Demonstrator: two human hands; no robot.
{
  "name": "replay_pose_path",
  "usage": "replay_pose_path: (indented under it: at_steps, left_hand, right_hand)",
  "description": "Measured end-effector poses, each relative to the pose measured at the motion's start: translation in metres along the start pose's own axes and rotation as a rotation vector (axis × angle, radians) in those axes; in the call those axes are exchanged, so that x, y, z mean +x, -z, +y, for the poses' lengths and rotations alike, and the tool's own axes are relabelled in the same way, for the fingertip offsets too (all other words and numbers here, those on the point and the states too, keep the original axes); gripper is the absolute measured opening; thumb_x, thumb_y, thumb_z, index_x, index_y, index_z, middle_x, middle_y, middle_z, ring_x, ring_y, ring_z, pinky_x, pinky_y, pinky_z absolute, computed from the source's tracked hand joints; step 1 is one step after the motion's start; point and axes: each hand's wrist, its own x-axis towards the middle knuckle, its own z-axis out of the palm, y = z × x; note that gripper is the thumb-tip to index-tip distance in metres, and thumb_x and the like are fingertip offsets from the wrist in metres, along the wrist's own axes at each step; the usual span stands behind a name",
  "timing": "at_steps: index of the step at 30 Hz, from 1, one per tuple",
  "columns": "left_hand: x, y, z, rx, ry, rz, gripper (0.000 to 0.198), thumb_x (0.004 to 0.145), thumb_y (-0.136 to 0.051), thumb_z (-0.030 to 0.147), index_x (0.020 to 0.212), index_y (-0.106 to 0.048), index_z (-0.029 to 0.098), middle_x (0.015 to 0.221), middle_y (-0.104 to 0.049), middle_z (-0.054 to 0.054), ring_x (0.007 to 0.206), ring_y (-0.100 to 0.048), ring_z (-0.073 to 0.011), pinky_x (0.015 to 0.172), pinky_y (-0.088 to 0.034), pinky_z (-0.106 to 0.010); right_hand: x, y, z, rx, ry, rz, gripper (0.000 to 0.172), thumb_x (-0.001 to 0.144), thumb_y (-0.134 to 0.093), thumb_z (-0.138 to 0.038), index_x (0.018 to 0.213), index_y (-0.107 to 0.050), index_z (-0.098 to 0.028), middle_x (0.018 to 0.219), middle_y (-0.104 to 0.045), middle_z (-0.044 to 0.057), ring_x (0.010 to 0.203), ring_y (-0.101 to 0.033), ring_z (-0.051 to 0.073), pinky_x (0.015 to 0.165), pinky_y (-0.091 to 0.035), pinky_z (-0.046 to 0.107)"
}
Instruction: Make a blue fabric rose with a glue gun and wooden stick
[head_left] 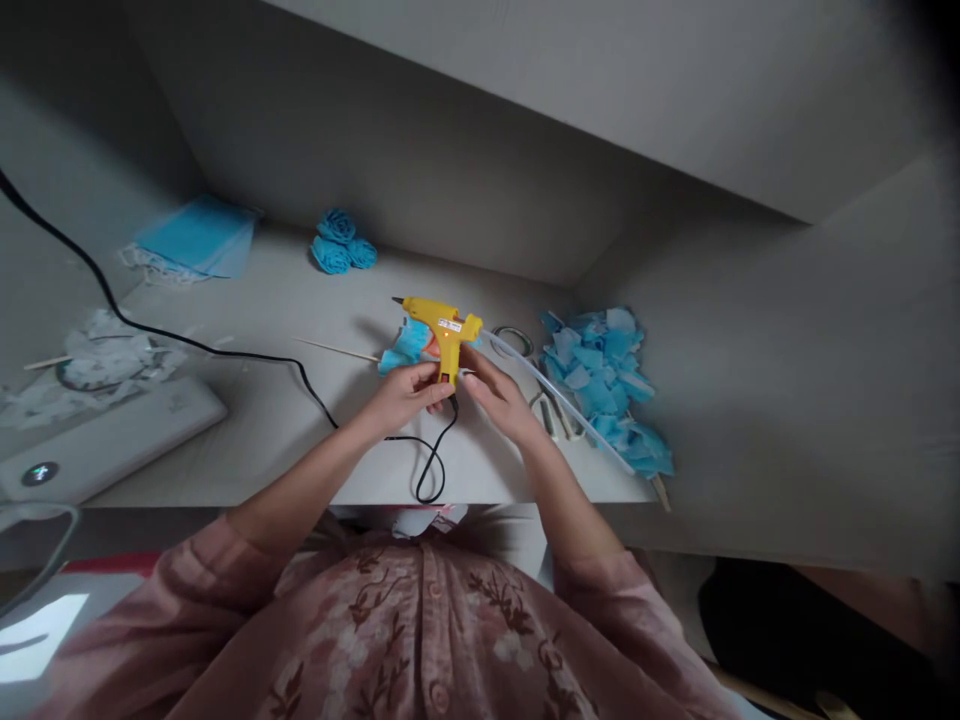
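A yellow hot glue gun [448,345] is upright between my two hands, its dark nozzle pointing left and a small orange light lit on its side. My left hand [405,402] grips the lower handle, with the thumb by the red switch. On the other side, my right hand [501,398] has its fingers curled behind the handle; their tips are hidden. A long clear glue stick [559,395] runs out of the gun's back to the lower right. Partly hidden behind the gun is a blue rolled piece [397,358], with a thin wooden skewer [337,348] extending left from it.
Blue fabric scraps [600,365] are heaped at right, beside scissors [553,415] and a tape roll [512,342]. Several blue rosettes [334,255] and stacked blue face masks [196,238] lie at the back. A black cord [225,350] crosses the left side, near white scraps [112,350] and a white device [112,440].
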Motion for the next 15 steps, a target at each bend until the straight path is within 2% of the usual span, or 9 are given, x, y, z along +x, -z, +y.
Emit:
replay_pose_path:
  at_steps: [1,3,5,7,9,12,13,14,15]
  left_hand:
    - [0.0,0.0,-0.001,0.002,-0.005,0.0,0.032,0.079,-0.08,0.044,0.086,-0.066,0.016,0.069,-0.062,0.002,0.06,-0.058,-0.012,0.059,-0.048,-0.025]
    - [0.001,-0.001,-0.004,0.012,-0.011,0.005,0.034,0.078,-0.08,0.046,0.086,-0.065,0.016,0.069,-0.063,0.002,0.06,-0.059,-0.0115,0.06,-0.049,-0.025]
    - [0.003,-0.001,-0.009,0.029,-0.011,0.021,0.036,0.078,-0.079,0.048,0.084,-0.064,0.016,0.069,-0.063,0.002,0.059,-0.059,-0.0114,0.059,-0.049,-0.025]
    - [0.006,-0.001,-0.012,0.061,-0.014,0.024,0.036,0.079,-0.077,0.049,0.084,-0.064,0.016,0.068,-0.064,0.001,0.06,-0.06,-0.0122,0.06,-0.05,-0.025]
    - [0.007,0.0,-0.011,0.117,-0.031,0.022,0.034,0.084,-0.073,0.049,0.087,-0.067,0.015,0.068,-0.066,0.0,0.062,-0.063,-0.0139,0.063,-0.053,-0.027]
    - [-0.003,0.004,0.005,0.266,-0.103,0.088,0.034,0.09,-0.066,0.046,0.1,-0.074,0.015,0.082,-0.074,-0.005,0.071,-0.069,-0.0164,0.07,-0.056,-0.03]
    - [-0.011,0.005,0.015,0.333,-0.142,0.114,0.033,0.091,-0.065,0.045,0.106,-0.076,0.016,0.092,-0.077,-0.007,0.075,-0.071,-0.0171,0.073,-0.057,-0.03]
    - [-0.022,0.006,0.026,0.413,-0.185,0.124,0.031,0.093,-0.065,0.042,0.109,-0.077,0.018,0.1,-0.079,-0.008,0.082,-0.073,-0.018,0.077,-0.058,-0.031]
    - [-0.033,0.007,0.037,0.48,-0.243,0.126,0.027,0.095,-0.065,0.041,0.104,-0.079,0.019,0.099,-0.079,-0.007,0.086,-0.073,-0.0187,0.08,-0.059,-0.031]
  right_hand:
    - [0.009,-0.009,-0.003,0.072,0.011,-0.013,0.076,0.092,-0.05,-0.08,0.143,-0.062,-0.025,0.136,-0.071,0.01,0.127,-0.067,0.027,0.106,-0.056,0.041]
    - [0.023,-0.024,-0.006,0.226,-0.016,-0.027,0.075,0.086,-0.056,-0.084,0.128,-0.067,-0.023,0.101,-0.077,0.007,0.091,-0.075,0.024,0.081,-0.063,0.037]
    - [0.032,-0.033,-0.006,0.362,-0.08,-0.044,0.07,0.083,-0.063,-0.082,0.118,-0.068,-0.021,0.075,-0.07,0.001,0.06,-0.067,0.019,0.059,-0.059,0.033]
    - [0.038,-0.038,-0.005,0.457,-0.129,-0.05,0.065,0.083,-0.068,-0.077,0.115,-0.069,-0.02,0.067,-0.067,-0.001,0.05,-0.06,0.016,0.051,-0.054,0.032]
    - [0.041,-0.036,-0.004,0.519,-0.126,-0.013,0.059,0.083,-0.071,-0.071,0.113,-0.07,-0.02,0.075,-0.073,0.001,0.059,-0.066,0.018,0.056,-0.057,0.032]
    - [0.048,-0.024,0.001,0.606,-0.05,0.111,0.051,0.083,-0.072,-0.063,0.114,-0.07,-0.022,0.104,-0.08,0.006,0.097,-0.076,0.023,0.077,-0.062,0.033]
    - [0.05,-0.019,0.005,0.624,-0.028,0.148,0.051,0.084,-0.071,-0.062,0.116,-0.069,-0.023,0.113,-0.08,0.007,0.106,-0.075,0.024,0.079,-0.062,0.032]
    - [0.051,-0.013,0.008,0.628,-0.017,0.182,0.05,0.084,-0.07,-0.061,0.118,-0.068,-0.024,0.12,-0.079,0.008,0.11,-0.075,0.024,0.074,-0.061,0.03]
    - [0.053,-0.008,0.013,0.618,-0.023,0.21,0.051,0.084,-0.07,-0.06,0.12,-0.067,-0.024,0.124,-0.078,0.009,0.11,-0.075,0.024,0.065,-0.058,0.026]
